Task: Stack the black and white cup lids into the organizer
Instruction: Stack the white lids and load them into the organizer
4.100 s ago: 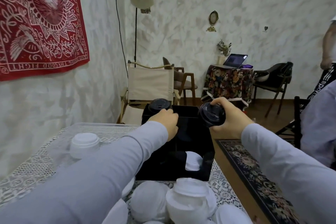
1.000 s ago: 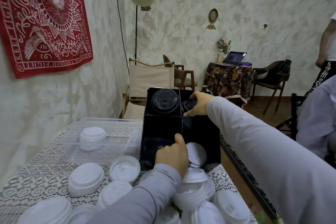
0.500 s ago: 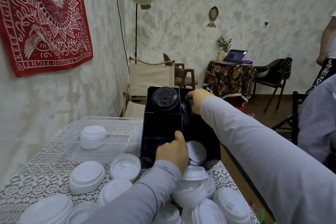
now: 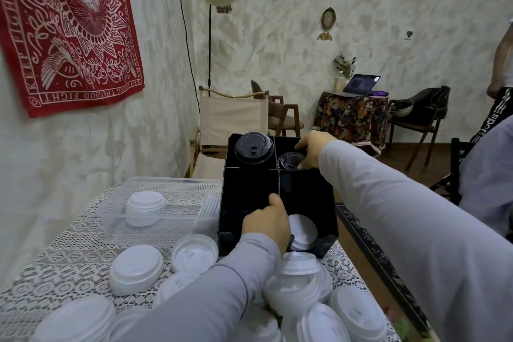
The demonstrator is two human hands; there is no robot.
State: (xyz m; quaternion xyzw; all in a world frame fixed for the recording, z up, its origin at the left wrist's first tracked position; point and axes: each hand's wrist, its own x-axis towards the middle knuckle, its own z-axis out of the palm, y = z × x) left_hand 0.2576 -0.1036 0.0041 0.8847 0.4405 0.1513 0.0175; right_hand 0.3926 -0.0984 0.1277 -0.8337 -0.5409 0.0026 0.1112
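Status: your right hand (image 4: 313,150) is at the far-right compartment of the black organizer (image 4: 249,191), with fingers and thumb curled round the rim of a black lid (image 4: 288,161). That lid sits low in the compartment, top face up. The far-left compartment holds a black lid stack (image 4: 254,147) that reaches the top edge. Your left hand (image 4: 266,223) grips the organizer at the near end: thumb up against the centre divider, fingers curled down over the front and mostly hidden, so you can't see exactly what they touch. Just right of that hand, a white lid (image 4: 304,233) leans in the near-right compartment and shows through the front cutout. The near-left compartment looks dark; contents can't be told. The organizer stands on a lace tablecloth (image 4: 69,258) at the table's right side. Loose white lids (image 4: 136,268) lie across the near part of the cloth, one of them upturned (image 4: 194,254), and more are piled under your left sleeve. A clear plastic tub (image 4: 177,225) touches the organizer's left side, with a short white lid stack (image 4: 145,207) inside it.
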